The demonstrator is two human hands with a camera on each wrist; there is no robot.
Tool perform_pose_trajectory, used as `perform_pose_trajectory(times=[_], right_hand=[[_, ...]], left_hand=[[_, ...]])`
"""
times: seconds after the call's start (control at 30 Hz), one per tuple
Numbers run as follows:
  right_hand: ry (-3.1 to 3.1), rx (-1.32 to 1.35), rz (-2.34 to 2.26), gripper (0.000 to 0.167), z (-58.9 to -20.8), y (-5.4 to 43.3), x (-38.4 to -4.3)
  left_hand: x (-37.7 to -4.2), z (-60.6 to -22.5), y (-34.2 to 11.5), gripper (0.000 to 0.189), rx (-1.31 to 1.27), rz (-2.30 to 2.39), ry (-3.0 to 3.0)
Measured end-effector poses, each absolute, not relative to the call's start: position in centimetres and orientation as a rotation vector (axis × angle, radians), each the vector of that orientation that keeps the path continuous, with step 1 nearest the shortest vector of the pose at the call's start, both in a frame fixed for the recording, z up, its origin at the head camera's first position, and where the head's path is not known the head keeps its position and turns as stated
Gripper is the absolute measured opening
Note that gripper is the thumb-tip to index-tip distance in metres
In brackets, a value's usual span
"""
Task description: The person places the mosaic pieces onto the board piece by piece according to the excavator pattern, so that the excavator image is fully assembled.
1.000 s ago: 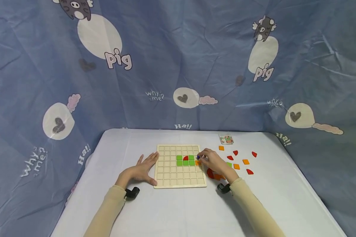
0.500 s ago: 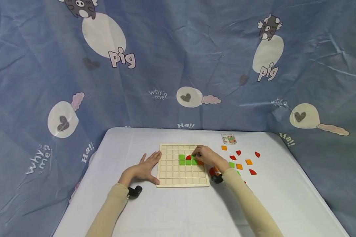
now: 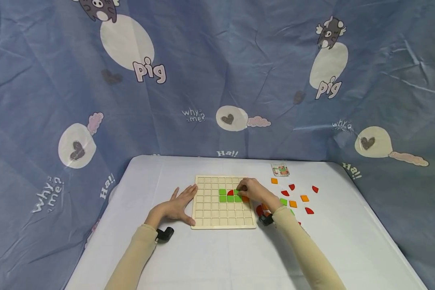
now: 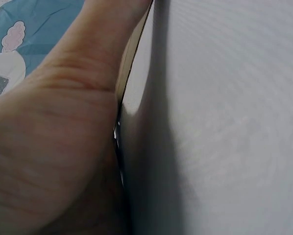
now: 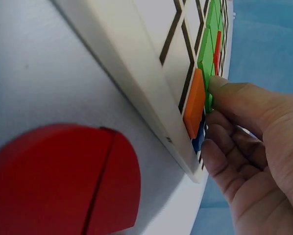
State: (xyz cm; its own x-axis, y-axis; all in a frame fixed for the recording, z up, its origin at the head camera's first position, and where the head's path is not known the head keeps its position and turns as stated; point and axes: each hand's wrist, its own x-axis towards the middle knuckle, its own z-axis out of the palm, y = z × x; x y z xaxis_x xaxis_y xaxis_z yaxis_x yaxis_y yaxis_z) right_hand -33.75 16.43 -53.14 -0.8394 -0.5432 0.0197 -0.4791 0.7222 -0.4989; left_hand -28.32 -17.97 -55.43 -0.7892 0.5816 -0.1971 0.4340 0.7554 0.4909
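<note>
A pale wooden grid board (image 3: 204, 215) lies on the table. My left hand (image 3: 175, 207) rests against its left edge, fingers spread and thumb near the front corner. My right hand (image 3: 253, 189) is over the board's right part, its curled fingers and thumb at a green square tile (image 5: 208, 100) in the right wrist view. Beside these fingertips sit an orange square tile (image 5: 194, 105) and a blue piece (image 5: 199, 137), partly hidden. Other green tiles (image 3: 222, 195) and a red quarter-circle piece (image 3: 230, 193) fill neighbouring cells.
Right of the board lie several loose pieces, among them an orange square (image 3: 293, 204) and a red quarter circle (image 3: 309, 210). A small pattern card (image 3: 280, 170) is at the back right. Red pieces (image 5: 63, 181) lie close to the board's right edge. A blue printed curtain (image 3: 188, 88) hangs behind.
My right hand has moved left from the board's right edge, where it held a small blue piece, to the green tile. The left hand stays at the board's edge. The head view has shifted slightly.
</note>
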Motion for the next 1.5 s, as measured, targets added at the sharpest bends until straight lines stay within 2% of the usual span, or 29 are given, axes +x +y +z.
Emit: perform_pose_trajectory(times=[0.33, 0.57, 0.77, 0.87, 1.1, 1.5], right_hand=[[2.802, -0.652, -0.907, 0.02, -52.2, 18.0, -33.4], [2.92, -0.43, -0.866, 0.021, -51.1, 24.4, -33.2], [2.884, -0.172, -0.682, 0.039, -51.7, 29.7, -32.8], [2.876, -0.123, -0.656, 0.037, -52.1, 31.0, -32.7], [2.861, -0.077, -0.725, 0.018, -52.8, 31.8, -32.5], [2.83, 0.186, -0.699, 0.036, -52.7, 30.4, -33.1]], left_hand=[[-28.1, -55.2, -17.7, 0.136, 0.787, 0.606, 2.622], [-28.0, -54.9, -17.8, 0.135, 0.787, 0.599, 2.624], [-28.0, -54.9, -17.9, 0.135, 0.784, 0.617, 2.622], [-28.0, -54.8, -17.9, 0.135, 0.777, 0.618, 2.624], [-27.7, -55.0, -17.7, 0.134, 0.785, 0.63, 2.61], [-27.9, -55.0, -18.0, 0.135, 0.779, 0.621, 2.614]])
